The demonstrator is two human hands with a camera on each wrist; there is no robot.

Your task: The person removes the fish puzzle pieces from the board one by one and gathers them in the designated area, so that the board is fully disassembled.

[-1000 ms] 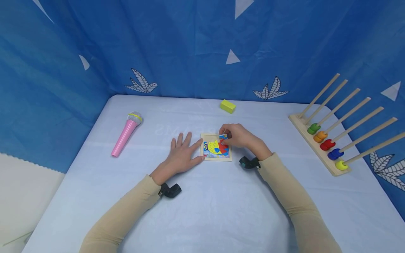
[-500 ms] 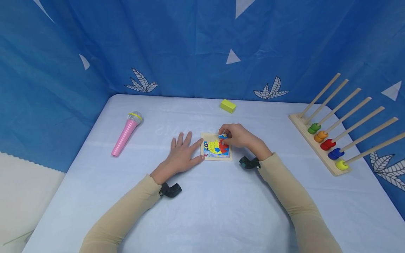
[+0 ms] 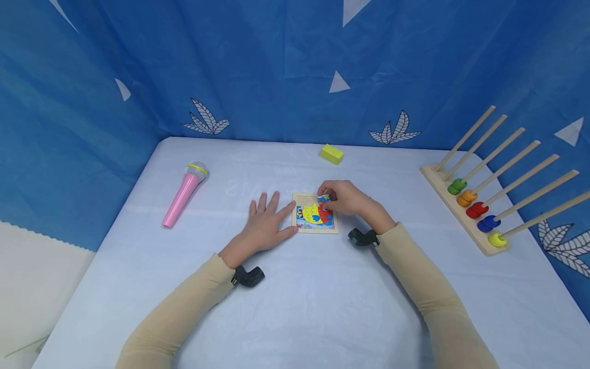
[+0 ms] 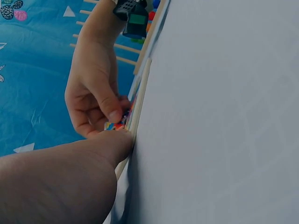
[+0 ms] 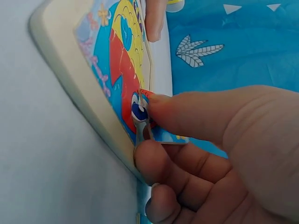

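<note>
A small wooden puzzle board (image 3: pixel 318 231) with a yellow and red fish picture lies mid-table in the head view. My right hand (image 3: pixel 348 197) pinches a puzzle piece (image 3: pixel 324 198) between thumb and fingers at the board's far right corner. In the right wrist view that piece (image 5: pixel 170 136) is tilted, one edge raised off the board beside the fish's eye. Bare wood shows along the far side of the tray. My left hand (image 3: pixel 266 228) lies spread on the table, thumb and index fingertip touching the board's left rim. Fingers partly hide the piece.
Behind the board sits a yellow block (image 3: pixel 332 154). A pink toy microphone (image 3: pixel 181 199) lies at the left. On the right stands a wooden peg rack (image 3: pixel 461 215) with coloured rings. Blue cloth (image 3: pixel 276 66) hangs behind the table.
The piece in my right hand has shifted slightly left and tips a little flatter. My left hand stays in place on the rim.
</note>
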